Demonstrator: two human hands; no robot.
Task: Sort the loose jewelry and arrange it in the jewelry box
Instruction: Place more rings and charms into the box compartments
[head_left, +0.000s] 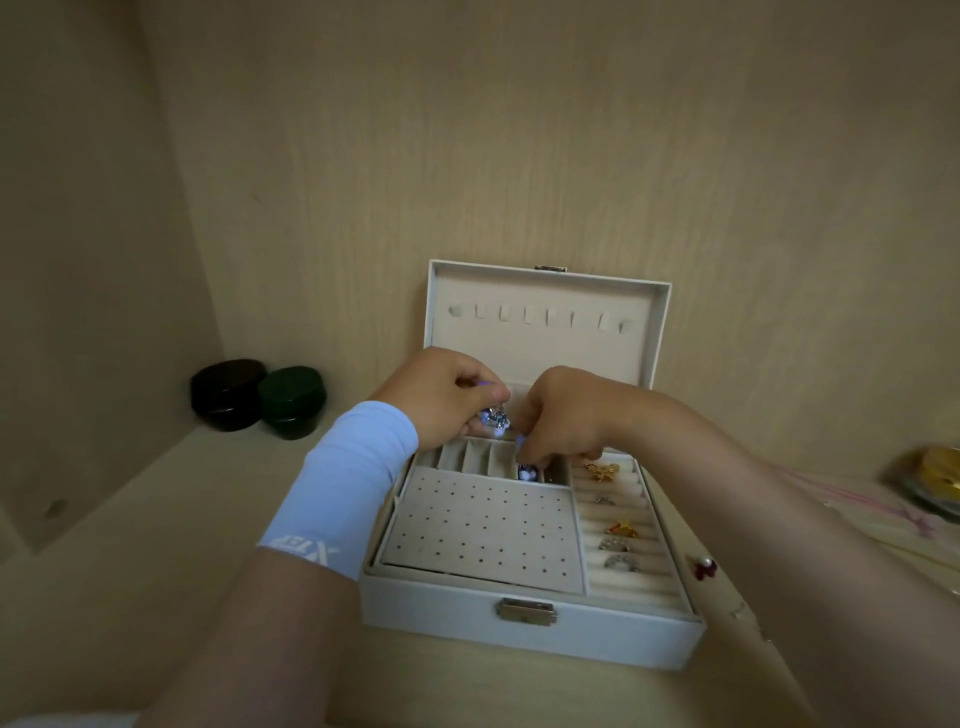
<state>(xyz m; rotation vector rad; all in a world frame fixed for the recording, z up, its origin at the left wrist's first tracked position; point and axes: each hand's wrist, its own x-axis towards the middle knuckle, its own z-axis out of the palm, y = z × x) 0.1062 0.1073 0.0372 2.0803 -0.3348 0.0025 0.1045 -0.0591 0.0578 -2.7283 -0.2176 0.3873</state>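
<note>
A white jewelry box (441, 618) stands open on the shelf, its lid upright against the back wall. My left hand (447, 397) pinches a blue-and-silver jewelry piece (494, 417) over the back row of small compartments. Beside it, my right hand (563, 415) pinches a second blue-and-white piece (527, 472) down in one of those compartments. Several rings and two gold pieces (602, 472) sit in the ring rolls on the box's right side. A perforated earring pad (483, 525) fills the front left.
Two dark round jars (257, 395) stand at the back left. A small red piece (702, 567) lies on the shelf right of the box. A pink cord (883, 506) and a gold-topped dish (935, 480) are at the far right. Wooden walls enclose the shelf.
</note>
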